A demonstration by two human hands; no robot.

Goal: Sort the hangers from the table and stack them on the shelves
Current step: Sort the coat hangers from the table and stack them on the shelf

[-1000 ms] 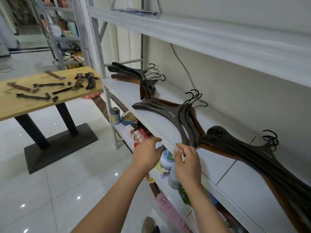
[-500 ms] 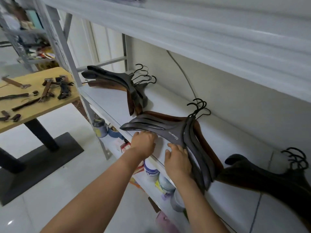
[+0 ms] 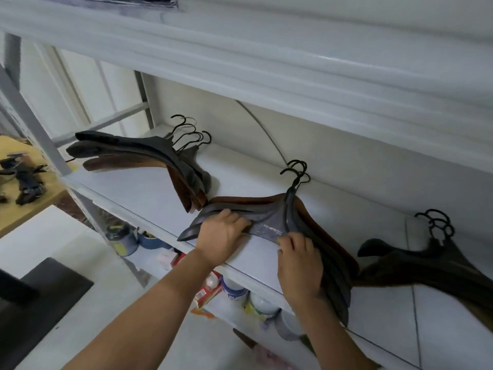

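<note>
Three stacks of dark and brown wooden hangers lie on the white shelf. The middle stack has its black hooks toward the wall. My left hand lies on that stack's left arm, with its fingers curled over the arm's front edge. My right hand grips the stack's right arm near the front of the shelf. Another stack sits further left, and a third lies at the right. On the wooden table at far left lie several dark hanger pieces.
A higher shelf hangs close overhead. Tins, jars and boxes crowd the shelf below. A grey upright post stands at the shelf's left end. The table's black base rests on the white tiled floor.
Both hands moved from the shelf's front edge up onto the middle stack of hangers and took hold of its two arms. The view closed in on the shelf.
</note>
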